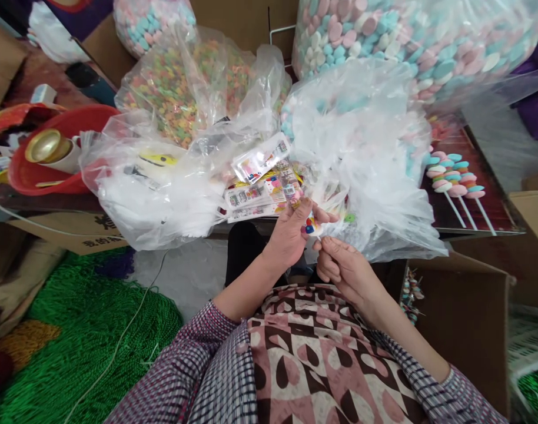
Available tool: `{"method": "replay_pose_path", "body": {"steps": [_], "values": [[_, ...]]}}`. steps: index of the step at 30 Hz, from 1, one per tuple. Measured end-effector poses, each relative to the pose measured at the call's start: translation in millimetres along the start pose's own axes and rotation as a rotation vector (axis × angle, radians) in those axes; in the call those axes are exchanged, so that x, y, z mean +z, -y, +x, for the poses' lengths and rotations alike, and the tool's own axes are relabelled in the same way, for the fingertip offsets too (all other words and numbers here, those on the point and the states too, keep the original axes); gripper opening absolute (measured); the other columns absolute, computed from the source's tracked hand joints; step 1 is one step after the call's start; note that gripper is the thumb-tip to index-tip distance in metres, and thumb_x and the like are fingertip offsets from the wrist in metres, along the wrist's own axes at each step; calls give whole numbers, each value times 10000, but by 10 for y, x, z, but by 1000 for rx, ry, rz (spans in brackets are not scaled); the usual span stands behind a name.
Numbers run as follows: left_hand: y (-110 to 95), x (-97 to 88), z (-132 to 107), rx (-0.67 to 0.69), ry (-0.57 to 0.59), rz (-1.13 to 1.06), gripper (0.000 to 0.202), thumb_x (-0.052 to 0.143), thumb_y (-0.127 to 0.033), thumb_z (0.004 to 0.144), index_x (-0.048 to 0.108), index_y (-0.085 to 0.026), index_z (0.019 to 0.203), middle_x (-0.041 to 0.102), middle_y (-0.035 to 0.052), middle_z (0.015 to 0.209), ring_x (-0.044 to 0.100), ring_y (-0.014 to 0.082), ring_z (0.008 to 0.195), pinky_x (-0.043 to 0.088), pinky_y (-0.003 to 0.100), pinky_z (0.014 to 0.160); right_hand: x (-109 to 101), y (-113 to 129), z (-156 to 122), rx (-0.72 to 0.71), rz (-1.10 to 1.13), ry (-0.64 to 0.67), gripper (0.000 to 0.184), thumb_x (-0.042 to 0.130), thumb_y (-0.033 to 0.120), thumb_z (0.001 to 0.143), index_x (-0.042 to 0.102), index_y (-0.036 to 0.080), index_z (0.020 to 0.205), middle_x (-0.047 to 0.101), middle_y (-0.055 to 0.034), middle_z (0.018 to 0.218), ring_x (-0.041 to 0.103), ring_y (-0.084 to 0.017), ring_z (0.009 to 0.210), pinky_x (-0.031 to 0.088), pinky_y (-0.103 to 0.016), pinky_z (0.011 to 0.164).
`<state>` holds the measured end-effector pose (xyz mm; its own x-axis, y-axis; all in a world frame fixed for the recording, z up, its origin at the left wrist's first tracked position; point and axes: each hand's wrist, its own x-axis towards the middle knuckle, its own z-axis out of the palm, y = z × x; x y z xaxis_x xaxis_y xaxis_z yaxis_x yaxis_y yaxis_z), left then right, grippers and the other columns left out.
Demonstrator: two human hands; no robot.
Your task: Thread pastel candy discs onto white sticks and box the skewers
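Note:
My left hand (291,232) is closed around a small colourful candy piece (312,225) in a clear wrapper, just below a stack of printed sticker sheets (262,191). My right hand (346,265) is pinched close beside it, fingers curled on the wrapper's lower edge or stick; what it grips is too small to make out. Both hands hover at the table's front edge, in front of crumpled clear plastic bags (361,153).
Large bags of pastel candy discs (410,41) and small coloured sweets (181,88) fill the back. Finished candy skewers (457,182) lie at right. A red basin (43,171) with a tape roll sits left. Cardboard boxes (463,312) and green cord bundles (79,330) lie below.

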<state>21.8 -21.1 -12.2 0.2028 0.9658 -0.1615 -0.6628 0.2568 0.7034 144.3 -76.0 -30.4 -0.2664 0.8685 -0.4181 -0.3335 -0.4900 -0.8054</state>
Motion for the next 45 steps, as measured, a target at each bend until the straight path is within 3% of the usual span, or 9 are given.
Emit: {"method": "replay_pose_path", "body": {"steps": [3, 6, 12, 16, 19, 27, 34, 39, 45], "values": [[13, -10, 31, 24, -70, -10, 328, 774, -484, 745, 596, -211, 780, 649, -29, 673, 720, 183, 828, 542, 292, 746, -47, -44, 34, -264, -353, -242, 309, 703, 480, 815, 670, 203, 949, 529, 52, 552, 453, -109, 502, 367, -242, 495], [68, -1, 23, -1, -73, 8, 340, 781, -477, 736, 590, -199, 779, 659, -24, 666, 722, 181, 814, 523, 272, 713, -69, -69, 53, -350, -468, -357, 287, 719, 473, 802, 686, 200, 886, 536, 32, 590, 469, -121, 550, 362, -249, 505], [127, -7, -40, -131, -9, 50, 399, 821, -488, 673, 586, -179, 768, 672, -6, 672, 708, 168, 703, 433, 214, 521, -13, -47, 53, -61, 54, -84, 325, 720, 486, 802, 583, 201, 723, 321, 103, 492, 229, -63, 415, 330, -231, 430], [125, -11, -34, -103, -35, 18, 397, 831, -475, 665, 591, -182, 782, 681, -8, 682, 709, 178, 718, 500, 246, 589, -35, -82, 53, -262, -209, -194, 286, 747, 436, 785, 701, 208, 953, 546, 44, 613, 430, -96, 513, 397, -246, 508], [172, 7, -58, -116, 3, 31, 410, 823, -494, 672, 595, -184, 811, 692, 3, 698, 713, 193, 741, 533, 278, 646, -41, -112, 58, -392, -403, -300, 288, 726, 391, 802, 750, 217, 1030, 528, 45, 588, 423, -110, 526, 379, -262, 511], [-83, -94, -9, -25, 7, 13, 474, 758, -589, 721, 639, -234, 1012, 742, 67, 1062, 718, 235, 969, 568, 345, 806, -134, -155, -11, -250, -253, -224, 362, 704, 426, 822, 757, 242, 1129, 417, 73, 492, 352, -97, 465, 300, -254, 471], [-153, -112, 115, 11, -92, 9, 204, 710, -392, 833, 665, -204, 902, 694, -11, 684, 743, 219, 882, 558, 380, 881, -127, -33, -81, -277, -533, -220, 309, 621, 386, 851, 739, 214, 1079, 516, 45, 552, 435, -122, 510, 364, -267, 519], [30, 0, 16, 16, -21, 55, 233, 726, -411, 818, 655, -194, 865, 630, -25, 616, 736, 200, 783, 562, 312, 757, -90, 63, -34, -365, -901, -213, 213, 589, 365, 857, 631, 200, 729, 611, -5, 618, 526, -147, 574, 391, -274, 557], [121, 20, -59, 101, -31, 139, 237, 707, -432, 833, 653, -207, 888, 594, -44, 608, 698, 148, 693, 547, 293, 761, -58, -28, 39, -258, -632, -175, 219, 652, 420, 822, 620, 203, 829, 606, 11, 632, 561, -149, 570, 460, -278, 555]]}}
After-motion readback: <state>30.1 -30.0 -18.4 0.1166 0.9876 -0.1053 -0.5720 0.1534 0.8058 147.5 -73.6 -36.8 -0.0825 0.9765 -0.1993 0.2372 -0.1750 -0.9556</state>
